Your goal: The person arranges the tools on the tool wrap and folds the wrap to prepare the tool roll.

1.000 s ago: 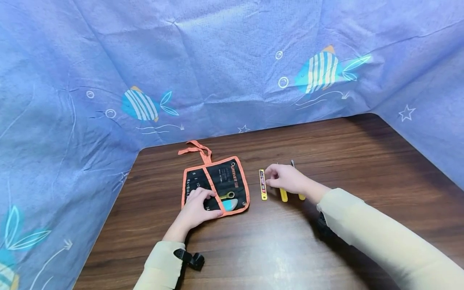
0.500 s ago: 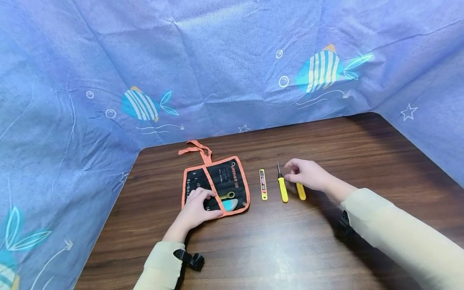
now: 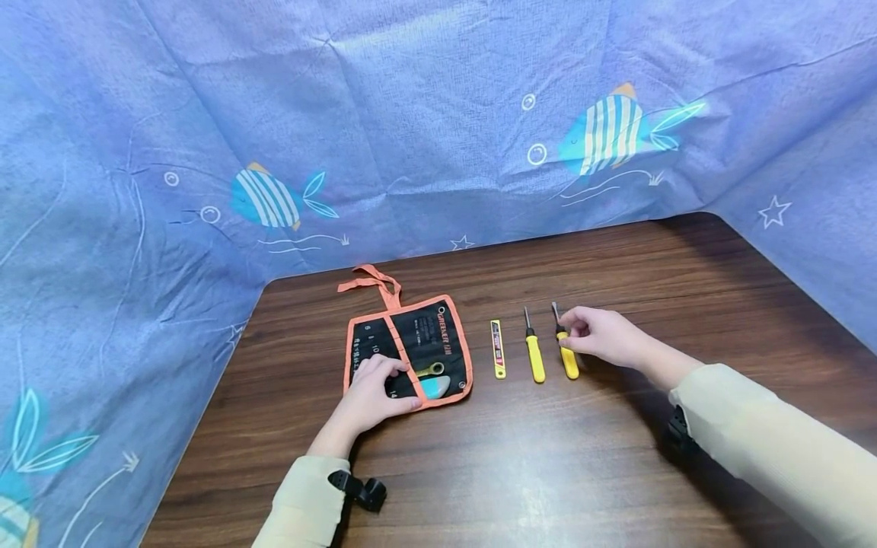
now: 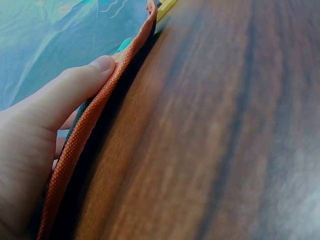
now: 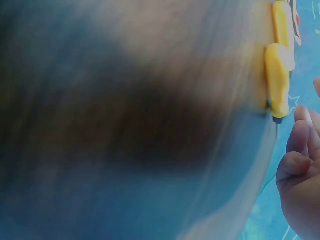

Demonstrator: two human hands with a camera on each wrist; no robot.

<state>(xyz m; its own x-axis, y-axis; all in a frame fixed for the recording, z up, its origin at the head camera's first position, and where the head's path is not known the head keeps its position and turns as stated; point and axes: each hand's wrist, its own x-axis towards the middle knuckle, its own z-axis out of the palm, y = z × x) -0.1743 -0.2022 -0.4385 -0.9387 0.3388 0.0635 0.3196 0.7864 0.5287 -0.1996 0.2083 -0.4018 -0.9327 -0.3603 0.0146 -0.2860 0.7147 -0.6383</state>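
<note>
Flat-tipped screwdriver [image 3: 566,356]: lies on the desk [image 3: 521,457] well to the right of the tool pouch [image 3: 430,331], the farthest of three yellow tools on that side; tip away from the person, yellow handle towards them.
Right hand [image 3: 603,333]: beside that screwdriver, on the side away from the pouch; fingers loosely curved, with a narrow space between thumb and index. The right wrist view shows a gap between fingers and handle; from the head view alone contact cannot be told.
Change: half a second ago this hand covered the screwdriver's shaft and part of its handle; a second ago it was nearer the pouch, over both screwdrivers. Now it has drawn off, and the shaft and most of the handle show.
Left hand [image 3: 373,388]: fingers curled on the pouch, index and thumb gripping its orange middle band; unchanged through the earlier frames.
Pouch pockets: a ring wrench [image 3: 426,371] and a teal-and-white piece [image 3: 435,387] stick out under the left hand's grip.
Second screwdriver [image 3: 534,354]: right of the pouch, between the flat yellow case [image 3: 497,350] and the flat-tipped one.
Yellow case: just right of the pouch, printed label up.
Orange ties [image 3: 384,286]: trail from the pouch's far edge.
</note>
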